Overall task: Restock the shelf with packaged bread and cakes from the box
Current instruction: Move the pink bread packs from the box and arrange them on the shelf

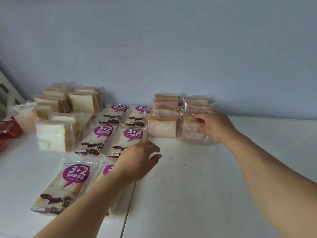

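Observation:
Several packs with purple "3+2" labels point(101, 140) lie flat in two columns on the white shelf point(188, 186). To their right stand rows of clear-wrapped pink-swirl toast packs point(163, 126). My right hand point(216, 126) grips the nearest pink-swirl pack point(192, 133) in the right row, fingers over its top edge. My left hand point(139, 160) hovers over the right column of purple-label packs, fingers spread, holding nothing. The box is out of view.
White sliced-bread packs point(56, 134) are piled at the back left. Red packages point(8, 127) sit at the far left edge. A pale wall point(171, 48) backs the shelf. A seam point(128, 212) runs through the shelf surface.

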